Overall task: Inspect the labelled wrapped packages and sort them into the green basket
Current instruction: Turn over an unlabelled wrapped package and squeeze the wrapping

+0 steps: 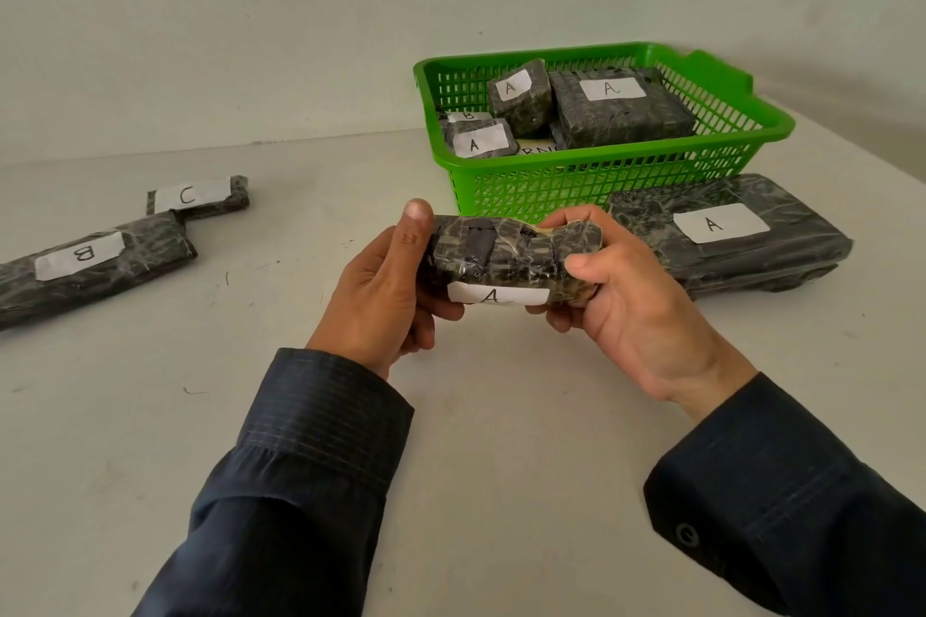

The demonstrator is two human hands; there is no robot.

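— Plastic-wrapped package, marked A, held above the counter before the basket; left hand and right hand each grip an end.
— Handling?
— Judged light and slick, a little soft under the wrap; gripping both ends, as now, seems safest.

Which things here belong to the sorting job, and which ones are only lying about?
Belong to the job: held package A, between left hand and right hand; green basket; packages inside it; long package A beside it; package B; package C.
Only lying about: nothing loose seen; only table and wall.
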